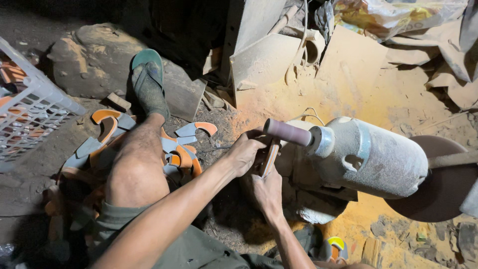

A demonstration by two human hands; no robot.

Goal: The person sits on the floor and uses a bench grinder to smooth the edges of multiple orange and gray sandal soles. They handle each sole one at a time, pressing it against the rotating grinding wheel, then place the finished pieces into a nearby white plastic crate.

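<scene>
1. Two hands meet on one curved orange-and-grey piece (269, 158), which sits right under the sanding drum (288, 132). The right hand (268, 192) closes on it from below, nearest the body; the left hand (244, 152) clamps it from above, fingers curled tight.
2. Judging by that grip, the piece is being sanded now, its edge pressed up to the drum; whether it actually touches cannot be made out.
3. Just right of the hands stands the dusty grey motor (371, 162) that carries the drum, with a dark disc (440, 192) at its far end.
4. Left of the hands, around the bare leg (137, 164), lies a heap of like pieces (181, 154); which are finished cannot be told, so most of the lot looks left to do.
5. Farther left stands a white plastic basket (42, 107) holding more orange shapes.
6. Beyond the hands, orange dust (348, 94) coats the ground, a sign of much sanding done.
</scene>
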